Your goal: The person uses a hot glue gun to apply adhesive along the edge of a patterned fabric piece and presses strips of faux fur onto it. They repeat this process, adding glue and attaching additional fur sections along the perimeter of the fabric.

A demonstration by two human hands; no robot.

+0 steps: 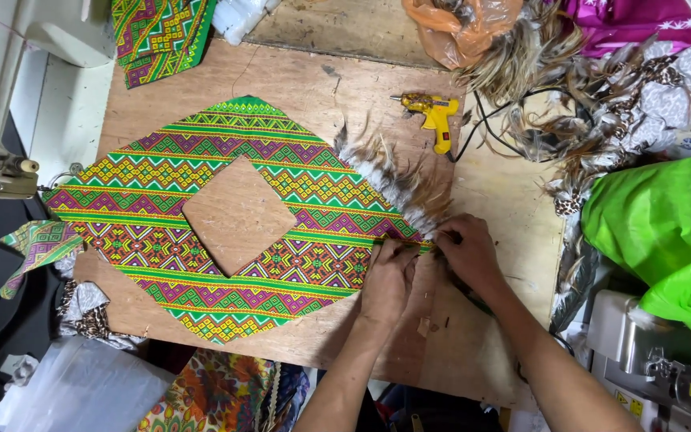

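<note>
A diamond-shaped piece of patterned fabric [201,200] in green, yellow and purple lies flat on the wooden board [321,88], with a square hole at its middle. A row of brown and white feathers [393,180] runs along its upper right edge. My left hand [387,280] presses down on the fabric's right corner. My right hand [467,252] pinches the feathers at that same corner, touching the fabric edge. Both hands sit close together.
A yellow glue gun [435,114] with a black cord lies on the board behind the feathers. Loose feathers [593,104] and an orange bag [461,28] pile at the back right. A green bag [665,224] sits right; a sewing machine [9,96] stands left.
</note>
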